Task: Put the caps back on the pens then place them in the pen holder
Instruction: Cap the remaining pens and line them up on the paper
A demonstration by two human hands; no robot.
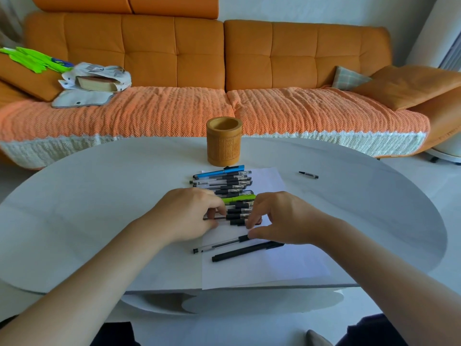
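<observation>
A row of several pens (224, 184) lies side by side on a white sheet of paper (269, 268), among them a blue pen (220, 171) and a green pen (239, 198). Behind them stands the empty brown pen holder (224, 141). My left hand (185, 216) pinches the left end of a pen in the row's near part. My right hand (282, 218) has its fingertips on the right end of the same pens. Two more pens lie nearer me: a clear pen (219, 244) and a black pen (245, 250).
A small black pen cap or short pen (308, 175) lies alone to the right on the white oval table (99, 208). An orange sofa (224, 71) with a book, cloths and cushions stands right behind the table.
</observation>
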